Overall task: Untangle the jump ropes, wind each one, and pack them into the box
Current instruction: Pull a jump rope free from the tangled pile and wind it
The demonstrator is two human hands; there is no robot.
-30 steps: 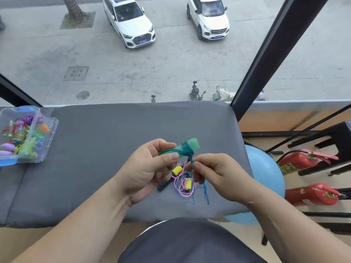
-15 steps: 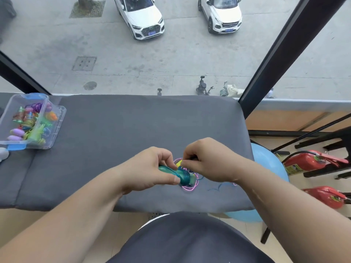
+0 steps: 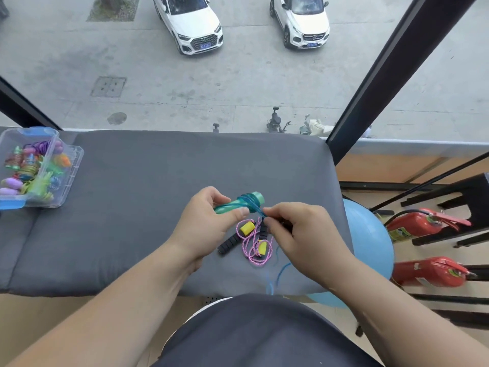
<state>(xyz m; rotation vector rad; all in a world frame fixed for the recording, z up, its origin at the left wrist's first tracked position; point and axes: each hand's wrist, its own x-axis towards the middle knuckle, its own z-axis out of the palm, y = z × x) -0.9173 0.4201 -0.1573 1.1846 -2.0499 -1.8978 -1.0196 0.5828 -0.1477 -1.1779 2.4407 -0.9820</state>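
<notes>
My left hand (image 3: 209,223) is curled round the pair of translucent teal plastic jump-rope handles (image 3: 246,203), thumb pressed along their side. It holds them just above the grey cloth-covered padded table (image 3: 148,186), near the middle of its near edge. Several turns of the thin blue cord (image 3: 258,211) already sit round the handles' far end. My right hand (image 3: 299,229) pinches that cord between thumb and fingertip just beside the wraps. The two hands are close together but not touching.

I judge this rope to be partly wound. A loose length of the blue cord trails under my right hand and off the near edge, so more turns are needed before I tuck the end.

Under my hands lies a pink-and-white braided rope (image 3: 254,246) with two yellow foam handles (image 3: 247,228). Its loops cross over a pair of black ribbed foam handles (image 3: 229,243). I cannot tell where the black pair's cord runs. Both ropes look unwound and knotted together.

The clear plastic box with blue clasps (image 3: 54,136) stands open at the far left edge, well apart from my hands. It already holds a heap of colourful wound ropes (image 3: 29,168).

By my reckoning most of the packing is done. One rope is in hand and two remain to untangle.
</notes>
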